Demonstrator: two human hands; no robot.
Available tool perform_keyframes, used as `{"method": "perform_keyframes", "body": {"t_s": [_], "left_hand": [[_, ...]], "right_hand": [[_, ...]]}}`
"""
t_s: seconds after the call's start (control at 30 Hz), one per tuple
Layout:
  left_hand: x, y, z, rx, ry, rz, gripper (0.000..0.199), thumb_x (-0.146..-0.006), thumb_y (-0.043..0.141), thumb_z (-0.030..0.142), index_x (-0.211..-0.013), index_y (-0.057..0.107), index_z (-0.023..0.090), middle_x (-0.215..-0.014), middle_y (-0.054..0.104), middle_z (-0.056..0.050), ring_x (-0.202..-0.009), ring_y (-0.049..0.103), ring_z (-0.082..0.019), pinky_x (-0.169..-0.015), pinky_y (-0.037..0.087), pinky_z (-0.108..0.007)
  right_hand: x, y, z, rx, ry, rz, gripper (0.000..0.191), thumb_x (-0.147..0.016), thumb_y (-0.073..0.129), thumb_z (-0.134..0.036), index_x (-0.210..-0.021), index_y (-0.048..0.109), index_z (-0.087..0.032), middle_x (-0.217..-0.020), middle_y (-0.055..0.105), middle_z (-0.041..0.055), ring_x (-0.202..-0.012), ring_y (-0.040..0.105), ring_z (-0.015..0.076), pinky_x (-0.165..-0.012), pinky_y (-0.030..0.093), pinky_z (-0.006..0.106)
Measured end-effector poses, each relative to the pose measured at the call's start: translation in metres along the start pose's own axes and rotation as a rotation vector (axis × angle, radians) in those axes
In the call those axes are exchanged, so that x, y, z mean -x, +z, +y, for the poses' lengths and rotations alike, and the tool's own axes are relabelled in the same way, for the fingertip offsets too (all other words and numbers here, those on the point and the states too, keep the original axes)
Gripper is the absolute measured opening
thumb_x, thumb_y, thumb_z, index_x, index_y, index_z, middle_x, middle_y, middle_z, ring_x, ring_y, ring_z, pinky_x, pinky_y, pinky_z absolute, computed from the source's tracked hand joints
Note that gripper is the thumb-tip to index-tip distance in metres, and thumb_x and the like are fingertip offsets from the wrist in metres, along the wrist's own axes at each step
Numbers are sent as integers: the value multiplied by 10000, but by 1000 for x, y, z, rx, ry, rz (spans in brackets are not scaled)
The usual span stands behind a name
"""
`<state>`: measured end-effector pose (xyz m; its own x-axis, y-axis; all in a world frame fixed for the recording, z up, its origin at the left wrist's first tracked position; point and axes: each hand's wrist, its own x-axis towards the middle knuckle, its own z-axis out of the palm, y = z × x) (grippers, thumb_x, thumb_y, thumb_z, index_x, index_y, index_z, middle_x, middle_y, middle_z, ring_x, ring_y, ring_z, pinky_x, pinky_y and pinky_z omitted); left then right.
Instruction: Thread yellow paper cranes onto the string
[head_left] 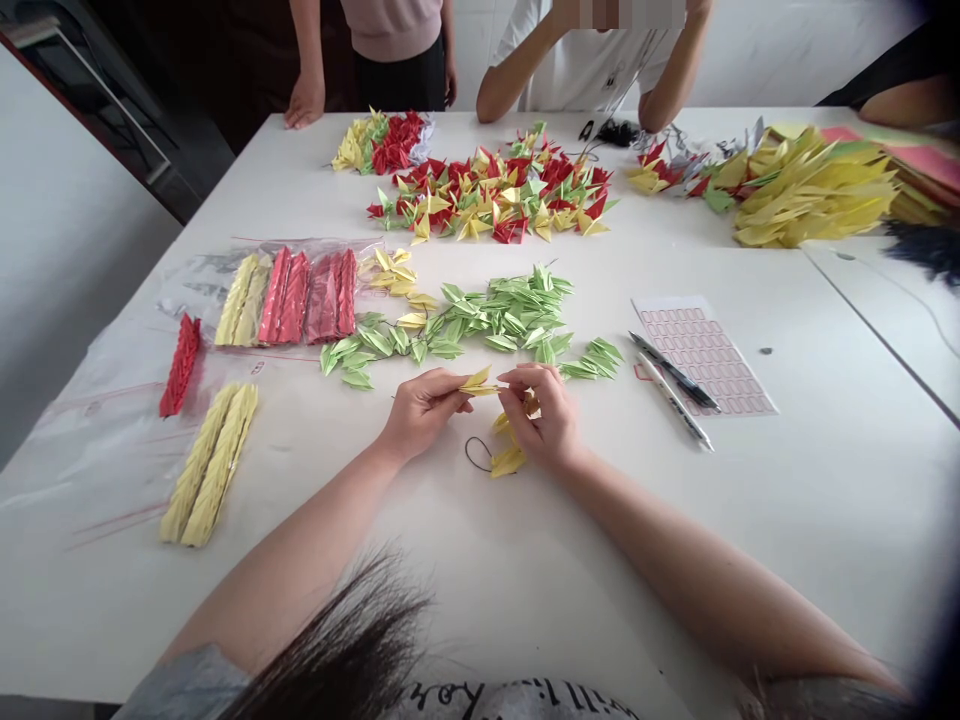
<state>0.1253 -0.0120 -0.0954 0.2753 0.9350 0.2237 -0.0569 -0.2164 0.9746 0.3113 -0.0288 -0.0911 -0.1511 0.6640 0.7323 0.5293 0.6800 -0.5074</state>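
Small yellow folded-paper crane (pixel 476 383), pinched up off the surface, tilted, one pointed wing tip aimed toward 2 o'clock. Second yellow paper crane (pixel 508 461) lying low at about 6 o'clock from it, just beside a thin black thread loop (pixel 474 453) curling at 9 o'clock.

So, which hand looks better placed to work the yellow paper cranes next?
Probably the right hand: it sits above the yellow paper cranes on the dark cord, while the left hand pinches another crane.
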Motion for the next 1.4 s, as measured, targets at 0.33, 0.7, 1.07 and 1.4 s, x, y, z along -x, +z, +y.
{"method": "perform_keyframes", "body": {"t_s": [0.33, 0.7, 1.07, 1.4], "left_hand": [[1, 1, -2, -68, 13, -61, 206, -883, 631, 290, -995, 770, 187, -864, 671, -51, -739, 655, -131, -658, 551, -235], [3, -2, 10, -123, 51, -196, 245, -889, 628, 296, -1089, 701, 172, -968, 673, -78, -868, 640, -172, -748, 527, -267], [3, 0, 4, 150, -115, -120, 412, -871, 696, 367, -1230, 607, 184, -864, 741, -52, -768, 722, -171, -703, 572, -285], [2, 1, 4, 136, -140, -105, 289, -812, 763, 374, -920, 629, 142, -854, 709, -63, -778, 708, -160, -687, 570, -258]], "right_hand": [[-3, 0, 0, -6, -85, -141, 93, -913, 610, -186, -1002, 606, -210, -611, 489, -47, -558, 491, 121, -691, 460, 308], [0, 7, 3, 18, -98, -115, 114, -881, 589, -108, -914, 609, -215, -574, 555, -61, -517, 528, 111, -736, 488, 312], [-1, 0, -3, -35, 181, -201, 84, -896, 607, -238, -978, 614, -221, -625, 558, -30, -613, 550, 146, -662, 480, 309], [1, 3, -2, -20, 183, -167, 36, -897, 594, -221, -862, 603, -219, -621, 583, -11, -642, 563, 160, -635, 482, 311]]}}
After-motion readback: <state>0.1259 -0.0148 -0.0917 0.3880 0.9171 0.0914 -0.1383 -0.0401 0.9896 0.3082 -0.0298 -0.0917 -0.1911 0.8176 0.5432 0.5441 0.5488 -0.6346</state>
